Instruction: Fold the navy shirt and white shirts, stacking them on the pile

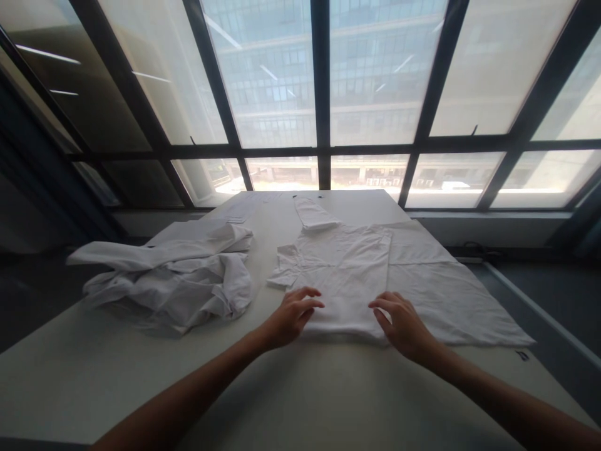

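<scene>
While the bare left hand (292,316) and right hand (402,319) have grips parted, a white cloth garment (345,269) lies seemingly part-folded on the white table (328,401), right side spread. Crumpled white fabric (183,282) sits unfolded at left.

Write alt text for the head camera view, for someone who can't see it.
A person's left hand and right hand, fingers slightly curled, are at the near part of a partly folded white garment on a pale table. Crumpled white fabric lies to the left; large windows stand beyond.
</scene>
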A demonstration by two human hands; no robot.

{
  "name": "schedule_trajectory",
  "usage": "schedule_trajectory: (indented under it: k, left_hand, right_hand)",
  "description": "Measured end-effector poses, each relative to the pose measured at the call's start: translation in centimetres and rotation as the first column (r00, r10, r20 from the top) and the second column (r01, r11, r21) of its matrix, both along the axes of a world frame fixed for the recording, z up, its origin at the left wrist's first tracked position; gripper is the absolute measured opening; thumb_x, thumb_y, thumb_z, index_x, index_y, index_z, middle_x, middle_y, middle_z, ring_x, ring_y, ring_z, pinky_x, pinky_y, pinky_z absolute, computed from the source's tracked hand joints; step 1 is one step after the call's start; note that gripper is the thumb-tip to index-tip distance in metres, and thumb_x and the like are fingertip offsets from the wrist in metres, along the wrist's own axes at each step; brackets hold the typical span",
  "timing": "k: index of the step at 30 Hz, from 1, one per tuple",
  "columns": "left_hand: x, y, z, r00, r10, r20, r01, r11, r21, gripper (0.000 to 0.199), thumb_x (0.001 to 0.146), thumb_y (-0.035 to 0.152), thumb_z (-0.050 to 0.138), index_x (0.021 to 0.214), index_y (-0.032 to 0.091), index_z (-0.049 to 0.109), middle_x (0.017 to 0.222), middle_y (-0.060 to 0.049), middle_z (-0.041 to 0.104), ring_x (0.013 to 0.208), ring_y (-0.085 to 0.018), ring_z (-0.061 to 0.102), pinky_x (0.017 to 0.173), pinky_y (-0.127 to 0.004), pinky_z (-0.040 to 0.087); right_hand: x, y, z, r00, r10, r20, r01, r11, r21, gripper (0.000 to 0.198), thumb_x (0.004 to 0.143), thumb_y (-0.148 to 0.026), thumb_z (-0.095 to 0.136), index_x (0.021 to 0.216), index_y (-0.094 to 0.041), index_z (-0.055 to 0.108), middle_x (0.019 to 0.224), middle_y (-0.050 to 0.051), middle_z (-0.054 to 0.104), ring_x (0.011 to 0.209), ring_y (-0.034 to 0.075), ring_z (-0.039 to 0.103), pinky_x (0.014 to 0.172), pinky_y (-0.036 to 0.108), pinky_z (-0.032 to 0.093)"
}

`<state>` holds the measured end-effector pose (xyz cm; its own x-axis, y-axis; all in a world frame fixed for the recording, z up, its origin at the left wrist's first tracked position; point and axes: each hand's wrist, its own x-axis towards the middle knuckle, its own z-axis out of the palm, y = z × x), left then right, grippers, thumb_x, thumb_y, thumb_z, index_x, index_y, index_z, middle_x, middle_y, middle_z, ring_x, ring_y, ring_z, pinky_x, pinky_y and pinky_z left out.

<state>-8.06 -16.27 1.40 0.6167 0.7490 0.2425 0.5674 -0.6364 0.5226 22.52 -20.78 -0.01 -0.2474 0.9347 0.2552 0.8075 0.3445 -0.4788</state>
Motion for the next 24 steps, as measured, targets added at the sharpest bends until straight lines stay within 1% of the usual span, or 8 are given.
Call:
schedule_trajectory:
  k: [3,6,9,12,14,16,20,24]
  left_hand:
    - [3.6,1.2,-0.7,0.987,-0.147,-0.065,0.149,0.988,0.032,0.043,0.100,0.018,0.046,0.140,0.027,0.059,0.147,-0.009,0.055,0.134,-0.025,0.052,0.116,-0.045,0.037]
    - [6.3,2.5,-2.6,0.956,-0.207,-0.206,0.225,0.972,0.068,0.059,0.097,0.027,0.055,0.154,0.021,0.041,0.158,-0.015,0.042,0.147,-0.031,0.037,0.121,-0.053,0.026]
    - [6.9,3.1,-4.1,0.941,-0.179,-0.288,0.217,0.970,0.109,0.071,0.098,0.039,0.056,0.159,0.014,0.031,0.163,-0.018,0.030,0.154,-0.033,0.019,0.124,-0.055,0.017]
    - [6.3,3.1,-4.2,0.929,-0.189,-0.320,0.232,0.967,0.102,0.075,0.099,0.048,0.052,0.161,0.016,0.025,0.167,-0.016,0.023,0.156,-0.030,0.013,0.125,-0.052,0.012]
    - [5.9,3.0,-3.9,0.916,-0.204,-0.345,0.247,0.965,0.084,0.076,0.100,0.053,0.048,0.161,0.017,0.022,0.167,-0.015,0.020,0.156,-0.028,0.012,0.126,-0.050,0.010]
    - [5.8,2.9,-3.7,0.904,-0.211,-0.373,0.252,0.966,0.065,0.075,0.101,0.056,0.043,0.162,0.018,0.022,0.168,-0.015,0.018,0.156,-0.028,0.011,0.125,-0.050,0.008]
    - [5.9,2.9,-3.5,0.891,-0.211,-0.402,0.250,0.967,0.045,0.071,0.102,0.057,0.040,0.160,0.019,0.027,0.168,-0.015,0.015,0.156,-0.032,0.011,0.125,-0.053,0.009]
    - [5.9,2.7,-3.2,0.883,-0.220,-0.415,0.253,0.967,0.026,0.070,0.102,0.058,0.038,0.161,0.021,0.027,0.168,-0.013,0.015,0.156,-0.032,0.011,0.125,-0.054,0.010]
  right_hand:
    - [-3.3,2.0,-0.2,0.997,0.072,0.041,-0.074,0.997,0.027,0.048,0.095,-0.022,0.040,0.137,-0.020,0.063,0.134,0.014,0.064,0.125,0.029,0.056,0.106,0.046,0.043]
    - [-5.7,4.0,-1.6,0.981,0.151,0.124,-0.145,0.988,-0.049,0.062,0.093,-0.017,0.036,0.155,-0.009,0.041,0.157,0.018,0.043,0.147,0.030,0.035,0.119,0.049,0.030]
    - [-5.4,6.0,-3.0,0.937,0.296,0.185,-0.279,0.954,-0.112,0.065,0.097,-0.022,0.035,0.160,-0.009,0.027,0.166,0.014,0.025,0.155,0.027,0.017,0.124,0.050,0.018]
    - [-2.8,8.2,-3.8,0.899,0.371,0.231,-0.361,0.928,-0.085,0.064,0.104,-0.042,0.034,0.162,-0.016,0.025,0.167,0.010,0.022,0.155,0.024,0.014,0.125,0.048,0.013]
    - [-0.8,10.2,-4.2,0.897,0.345,0.276,-0.340,0.938,-0.067,0.067,0.104,-0.053,0.033,0.161,-0.018,0.027,0.167,0.011,0.022,0.155,0.024,0.014,0.125,0.049,0.011]
    - [1.1,12.6,-4.4,0.899,0.303,0.317,-0.299,0.952,-0.064,0.067,0.104,-0.056,0.031,0.161,-0.019,0.029,0.167,0.011,0.021,0.155,0.025,0.014,0.125,0.050,0.011]
    - [4.0,18.1,-4.3,0.916,0.158,0.369,-0.138,0.987,-0.081,0.066,0.105,-0.053,0.028,0.161,-0.017,0.029,0.167,0.014,0.020,0.155,0.027,0.015,0.124,0.050,0.013]
    - [6.1,23.1,-4.0,0.900,0.033,0.435,0.020,0.993,-0.117,0.067,0.105,-0.050,0.025,0.162,-0.015,0.025,0.168,0.014,0.018,0.155,0.027,0.015,0.124,0.048,0.015]
